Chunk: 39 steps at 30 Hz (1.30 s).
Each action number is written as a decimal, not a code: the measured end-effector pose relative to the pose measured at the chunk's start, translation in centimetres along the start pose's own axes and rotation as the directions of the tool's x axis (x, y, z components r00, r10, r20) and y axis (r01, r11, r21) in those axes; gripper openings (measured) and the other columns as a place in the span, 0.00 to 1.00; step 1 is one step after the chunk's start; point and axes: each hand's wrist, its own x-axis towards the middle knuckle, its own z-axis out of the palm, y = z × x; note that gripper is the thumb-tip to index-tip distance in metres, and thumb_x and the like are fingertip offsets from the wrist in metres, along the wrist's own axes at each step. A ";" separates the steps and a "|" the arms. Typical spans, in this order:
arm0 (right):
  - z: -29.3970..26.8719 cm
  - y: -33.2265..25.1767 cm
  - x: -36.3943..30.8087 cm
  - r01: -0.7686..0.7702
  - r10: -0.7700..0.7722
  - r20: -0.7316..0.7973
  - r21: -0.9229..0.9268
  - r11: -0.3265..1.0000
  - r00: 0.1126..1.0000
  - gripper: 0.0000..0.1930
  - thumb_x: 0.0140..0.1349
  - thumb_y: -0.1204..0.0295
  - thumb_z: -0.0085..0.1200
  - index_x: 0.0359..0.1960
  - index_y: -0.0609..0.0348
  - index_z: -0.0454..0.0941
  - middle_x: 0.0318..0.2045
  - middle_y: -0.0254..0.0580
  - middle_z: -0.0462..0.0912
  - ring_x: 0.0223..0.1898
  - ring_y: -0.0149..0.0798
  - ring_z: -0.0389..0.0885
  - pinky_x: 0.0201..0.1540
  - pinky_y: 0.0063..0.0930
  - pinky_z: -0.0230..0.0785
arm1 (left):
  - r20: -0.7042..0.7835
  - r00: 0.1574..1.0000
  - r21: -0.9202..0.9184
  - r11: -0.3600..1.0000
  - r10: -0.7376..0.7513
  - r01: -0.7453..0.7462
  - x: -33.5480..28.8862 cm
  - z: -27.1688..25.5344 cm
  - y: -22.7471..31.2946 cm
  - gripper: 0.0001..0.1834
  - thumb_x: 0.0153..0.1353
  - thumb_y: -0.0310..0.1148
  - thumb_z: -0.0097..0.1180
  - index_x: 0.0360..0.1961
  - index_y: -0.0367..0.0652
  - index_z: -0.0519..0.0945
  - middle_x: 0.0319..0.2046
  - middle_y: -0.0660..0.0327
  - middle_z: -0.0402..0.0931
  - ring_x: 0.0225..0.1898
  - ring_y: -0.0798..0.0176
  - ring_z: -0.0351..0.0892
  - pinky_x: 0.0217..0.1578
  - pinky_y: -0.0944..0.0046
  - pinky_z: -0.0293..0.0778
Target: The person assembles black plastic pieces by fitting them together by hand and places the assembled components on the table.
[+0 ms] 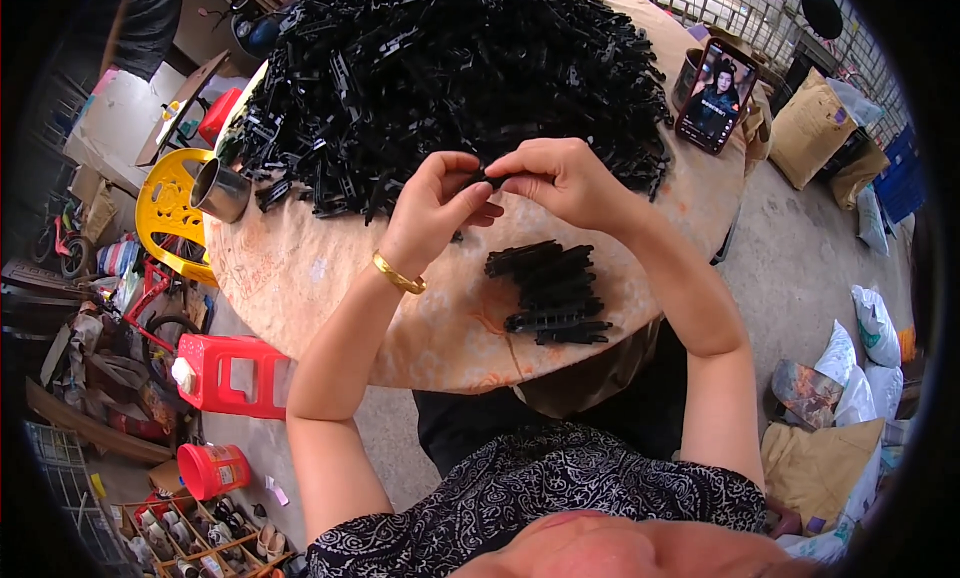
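Both my hands meet above the near side of a big heap of black plastic parts (450, 68). My left hand (440, 193), with a gold bangle on its wrist, has its fingers closed around a small black plastic part (481, 177). From the other side my right hand (560, 183) pinches the same part between thumb and fingertips. Most of that part is hidden by the fingers. Closer to me, a neat stack of long, thin black plastic pieces (553, 293) lies on the cloth-covered round table (430, 348), apart from the heap.
A lit phone (716, 96) leans upright at the table's right edge. On the left edge stands a metal cup (220, 190). A yellow chair (170, 213), a red stool (235, 376) and a red bucket (213, 470) are beside the table. Sacks (815, 128) stand on the right-hand floor.
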 end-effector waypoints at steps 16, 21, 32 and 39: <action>0.3 -0.5 -0.2 -0.019 0.012 -0.035 -0.191 0.981 0.999 0.16 0.47 0.67 0.64 0.36 0.64 0.78 0.28 0.49 0.81 0.31 0.47 0.80 0.35 0.32 0.73 | 0.043 0.929 0.699 0.653 0.369 -0.291 -1.1 0.6 -0.1 0.14 0.54 0.19 0.58 0.44 0.36 0.77 0.30 0.60 0.81 0.28 0.73 0.78 0.31 0.73 0.74; 0.2 -0.7 -0.4 0.078 -0.099 -0.062 -0.280 0.957 0.993 0.14 0.47 0.68 0.63 0.34 0.63 0.79 0.29 0.48 0.81 0.31 0.48 0.80 0.34 0.32 0.73 | 0.053 0.894 0.656 0.659 0.446 -0.368 -0.9 0.7 -0.2 0.15 0.53 0.19 0.59 0.44 0.36 0.77 0.30 0.58 0.81 0.28 0.73 0.77 0.31 0.74 0.73; -3.2 0.3 -0.7 -0.122 0.142 0.170 -0.122 0.985 0.975 0.11 0.53 0.68 0.60 0.37 0.58 0.82 0.31 0.42 0.80 0.36 0.41 0.78 0.40 0.30 0.71 | 0.415 0.891 0.651 0.624 0.184 -0.432 -2.2 1.3 0.0 0.15 0.51 0.32 0.63 0.40 0.40 0.80 0.34 0.55 0.79 0.35 0.52 0.74 0.39 0.60 0.71; -1.5 1.4 -1.1 0.096 0.029 0.183 -0.635 0.766 0.983 0.12 0.43 0.74 0.62 0.33 0.58 0.81 0.32 0.37 0.76 0.38 0.42 0.73 0.40 0.33 0.69 | 0.243 0.870 0.945 0.098 0.429 -0.312 -0.5 -3.9 0.6 0.16 0.46 0.21 0.60 0.39 0.41 0.81 0.40 0.58 0.76 0.43 0.53 0.71 0.47 0.60 0.68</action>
